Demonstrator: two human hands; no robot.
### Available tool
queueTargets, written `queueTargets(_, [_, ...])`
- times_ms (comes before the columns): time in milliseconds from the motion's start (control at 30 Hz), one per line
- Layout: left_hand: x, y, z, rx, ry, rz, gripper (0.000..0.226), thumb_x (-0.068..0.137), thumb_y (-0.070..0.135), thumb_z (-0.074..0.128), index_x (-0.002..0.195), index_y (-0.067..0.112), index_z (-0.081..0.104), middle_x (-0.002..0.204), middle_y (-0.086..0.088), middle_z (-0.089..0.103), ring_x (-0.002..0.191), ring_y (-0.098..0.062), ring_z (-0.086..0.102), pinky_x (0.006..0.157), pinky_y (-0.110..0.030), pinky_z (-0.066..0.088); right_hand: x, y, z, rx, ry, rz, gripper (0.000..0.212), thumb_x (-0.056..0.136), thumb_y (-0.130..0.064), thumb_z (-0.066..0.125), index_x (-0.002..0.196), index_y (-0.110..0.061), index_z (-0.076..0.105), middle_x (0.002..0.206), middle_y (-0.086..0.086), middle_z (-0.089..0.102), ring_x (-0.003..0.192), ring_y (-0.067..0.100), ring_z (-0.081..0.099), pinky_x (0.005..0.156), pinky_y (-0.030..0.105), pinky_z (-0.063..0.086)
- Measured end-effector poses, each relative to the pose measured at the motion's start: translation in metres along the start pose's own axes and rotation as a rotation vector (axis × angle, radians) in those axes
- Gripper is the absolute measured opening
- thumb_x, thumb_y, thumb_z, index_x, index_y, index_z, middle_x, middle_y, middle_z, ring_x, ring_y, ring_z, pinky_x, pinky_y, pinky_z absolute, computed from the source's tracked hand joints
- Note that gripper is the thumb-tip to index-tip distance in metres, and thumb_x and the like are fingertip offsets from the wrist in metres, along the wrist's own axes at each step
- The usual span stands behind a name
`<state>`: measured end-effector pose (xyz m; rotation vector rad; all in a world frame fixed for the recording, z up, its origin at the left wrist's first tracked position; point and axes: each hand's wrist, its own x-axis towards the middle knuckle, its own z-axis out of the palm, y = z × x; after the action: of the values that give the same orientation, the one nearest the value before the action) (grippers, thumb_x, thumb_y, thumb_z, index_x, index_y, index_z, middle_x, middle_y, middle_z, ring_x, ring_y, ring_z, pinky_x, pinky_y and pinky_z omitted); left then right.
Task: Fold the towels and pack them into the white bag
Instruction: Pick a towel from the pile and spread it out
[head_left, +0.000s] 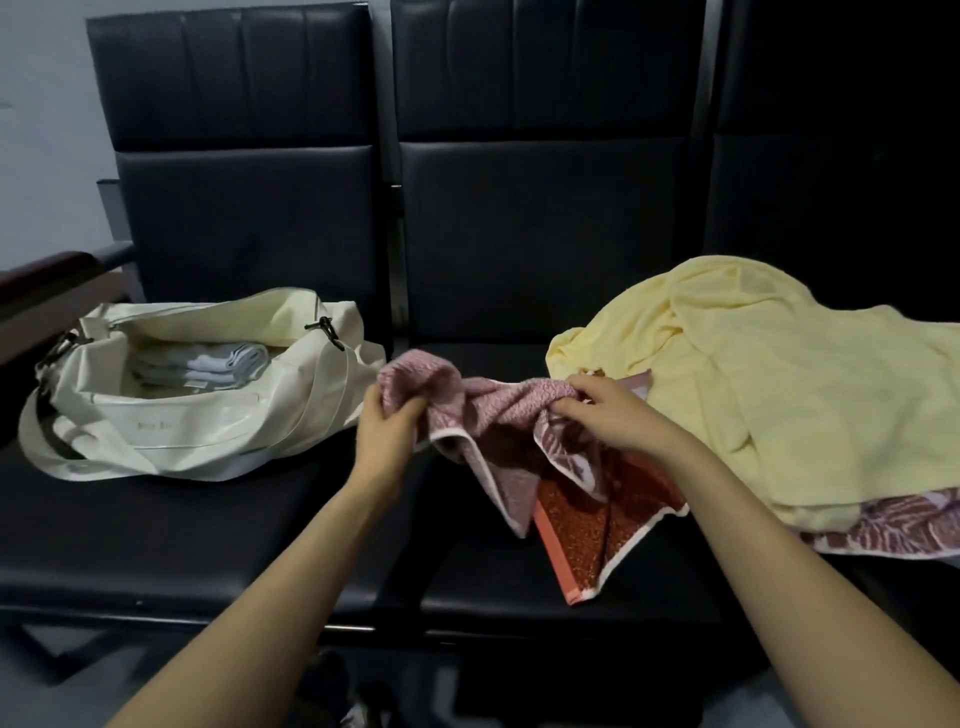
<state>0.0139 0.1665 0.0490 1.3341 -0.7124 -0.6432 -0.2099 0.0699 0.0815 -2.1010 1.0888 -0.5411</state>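
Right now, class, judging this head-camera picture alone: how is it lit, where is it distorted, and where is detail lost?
Head view: dim, even light without hard shadows; the black seats lose detail, and wide-angle distortion bows their backs; the white bag carries a faint sheen; the yellow towel is brightest; the pink towel gripped by the left hand and right hand looks slightly soft.

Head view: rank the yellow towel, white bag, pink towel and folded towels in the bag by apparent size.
1. yellow towel, cut off at the right edge.
2. white bag, not far behind.
3. pink towel, bunched up, so true size unsure.
4. folded towels, partly hidden inside the bag.
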Motion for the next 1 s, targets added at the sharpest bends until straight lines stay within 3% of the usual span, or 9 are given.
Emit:
queueTargets(133, [0.000, -0.003, -0.006, 0.080, -0.017, 0.018, 0.062, 0.080, -0.005, 0.066, 0.130, 0.011, 0.033, 0.109, 0.003, 0.056, 0.101, -0.014, 0.059, 0.087, -0.030, 0.050, -0.005, 0.009, -0.001, -0.068, -0.045, 0.052, 0.026, 0.085, -0.028, 0.071, 0.097, -0.013, 0.053, 0.086, 0.004, 0.059, 0.078, 0.016, 0.057, 0.070, 0.031, 0.044])
queueTargets(300, [-0.009, -0.029, -0.002, 0.700, -0.276, -0.194, 0.097, 0.066, 0.013, 0.084, 0.142, 0.005, 0.024, 0.134, -0.016, 0.049, 0.121, -0.030, 0.049, 0.097, -0.032, 0.042, -0.007, 0.023, 0.026, -0.295, -0.201, 0.200, 0.101, 0.075, -0.037, 0.080, 0.152, -0.026, 0.016, 0.146, 0.010, 0.026, 0.133, 0.030, 0.039, 0.106, 0.038, 0.036])
queueTargets(433, [-0.017, -0.030, 0.009, 1.018, -0.280, -0.159, 0.100, 0.072, 0.030, 0.081, 0.151, 0.025, 0.019, 0.151, -0.018, 0.018, 0.138, -0.038, 0.021, 0.112, -0.043, 0.024, 0.002, 0.022, 0.033, -0.410, -0.175, 0.157, 0.033, 0.084, -0.015, 0.059, 0.116, -0.017, 0.054, 0.103, 0.007, 0.061, 0.093, 0.025, 0.061, 0.069, 0.031, 0.045])
queueTargets(533, [-0.017, -0.036, 0.010, 0.895, -0.225, -0.170, 0.121, 0.067, 0.020, 0.086, 0.153, 0.017, 0.000, 0.151, -0.020, 0.020, 0.137, -0.039, 0.028, 0.112, -0.048, 0.027, 0.005, 0.006, 0.024, -0.160, -0.045, 0.138, 0.019, 0.086, -0.006, 0.048, 0.097, -0.022, 0.051, 0.076, -0.001, 0.055, 0.073, 0.023, 0.057, 0.057, 0.028, 0.041])
queueTargets(633, [-0.016, -0.036, 0.007, 0.655, -0.154, -0.115, 0.101, 0.067, 0.016, 0.085, 0.144, 0.008, 0.019, 0.135, -0.011, 0.047, 0.119, -0.031, 0.051, 0.094, -0.036, 0.042, 0.017, -0.005, 0.008, 0.201, 0.135, 0.179, 0.018, 0.089, -0.007, 0.046, 0.091, -0.024, 0.051, 0.078, 0.007, 0.061, 0.061, 0.023, 0.059, 0.050, 0.029, 0.049])
queueTargets(733, [-0.009, -0.019, 0.008, 0.543, -0.009, -0.064, 0.055, 0.077, 0.011, 0.072, 0.123, 0.009, 0.043, 0.110, -0.006, 0.060, 0.096, -0.023, 0.058, 0.075, -0.026, 0.041, 0.048, -0.008, -0.008, 0.374, 0.033, 0.301, 0.013, 0.094, 0.000, 0.046, 0.093, -0.013, 0.049, 0.084, 0.011, 0.056, 0.064, 0.017, 0.057, 0.045, 0.024, 0.050])
queueTargets(833, [-0.001, 0.003, 0.010, 0.257, 0.182, 0.014, 0.037, 0.081, 0.007, 0.067, 0.112, 0.015, 0.049, 0.100, 0.001, 0.059, 0.089, -0.012, 0.058, 0.077, -0.024, 0.043, 0.095, -0.010, -0.031, 0.390, 0.331, 0.158, 0.025, 0.085, 0.005, 0.055, 0.086, -0.019, 0.048, 0.093, 0.010, 0.055, 0.085, 0.021, 0.056, 0.067, 0.033, 0.048])
queueTargets(933, [0.007, 0.010, 0.008, 0.225, 0.224, 0.253, 0.032, 0.085, -0.001, 0.057, 0.112, 0.017, 0.054, 0.098, 0.012, 0.060, 0.087, 0.005, 0.057, 0.079, -0.016, 0.043, 0.129, -0.009, -0.052, 0.510, 0.428, 0.039, 0.075, 0.079, 0.005, 0.060, 0.142, -0.025, 0.032, 0.135, 0.007, 0.048, 0.119, 0.020, 0.051, 0.096, 0.035, 0.048])
queueTargets(1000, [0.005, 0.007, 0.012, 0.336, 0.051, 0.349, 0.038, 0.086, -0.006, 0.055, 0.115, 0.018, 0.060, 0.107, 0.010, 0.064, 0.100, -0.004, 0.061, 0.083, -0.009, 0.043, 0.129, -0.004, -0.048, 0.386, 0.377, 0.087, 0.087, 0.079, -0.003, 0.059, 0.150, -0.032, 0.019, 0.145, 0.008, 0.042, 0.121, 0.022, 0.050, 0.094, 0.038, 0.050])
